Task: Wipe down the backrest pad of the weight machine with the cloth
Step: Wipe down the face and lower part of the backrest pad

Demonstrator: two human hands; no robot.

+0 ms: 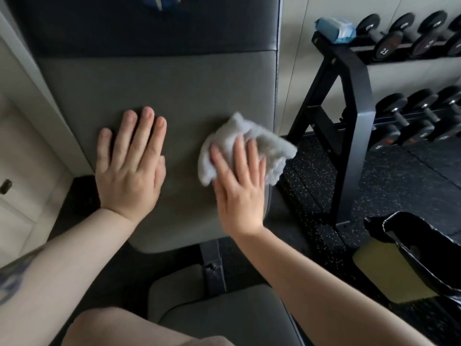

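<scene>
Head view: right hand (238, 193), fingers spread, presses the soft, limp white cloth (245, 146) flat at the grey backrest pad (174, 91)'s right edge; left hand (131, 168) braces, fingers together, beside it.

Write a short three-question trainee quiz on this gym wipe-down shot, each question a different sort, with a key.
1. True or false: the left hand presses the cloth against the backrest pad.
2. Multiple choice: where on the pad is the cloth? A) top left corner B) near the right edge C) on the seat below
3. Fill in: the rack to the right of the pad holds ____.

Key:
1. False; the right hand presses the cloth, while the left hand lies flat and bare on the pad.
2. B
3. dumbbells
</scene>
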